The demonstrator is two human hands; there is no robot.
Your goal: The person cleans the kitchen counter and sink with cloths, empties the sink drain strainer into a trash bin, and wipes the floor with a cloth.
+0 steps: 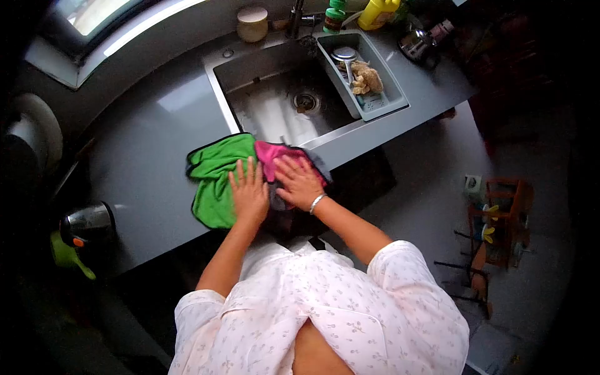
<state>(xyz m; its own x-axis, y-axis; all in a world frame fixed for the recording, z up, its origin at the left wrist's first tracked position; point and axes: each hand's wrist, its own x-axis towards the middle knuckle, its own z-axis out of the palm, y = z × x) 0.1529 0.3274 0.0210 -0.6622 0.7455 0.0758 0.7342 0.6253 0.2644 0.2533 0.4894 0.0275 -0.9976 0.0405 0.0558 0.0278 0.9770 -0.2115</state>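
A green cloth (215, 181) with a dark edge lies on the grey counter, at the front left of the sink. My left hand (250, 190) rests flat on its right part, fingers spread. Beside it, a pink cloth (269, 152) with grey parts lies at the sink's front edge and overhangs the counter. My right hand (300, 184), with a silver bangle at the wrist, lies on the pink cloth with its fingers apart. The undersides of both cloths are hidden.
Behind the cloths is a steel sink (269, 112). A grey basket (390, 100) at its right holds a ladle and a tan cloth. A kettle (90, 222) stands at the left, a jar (252, 25) behind, a yellow bottle (377, 14) at the back right.
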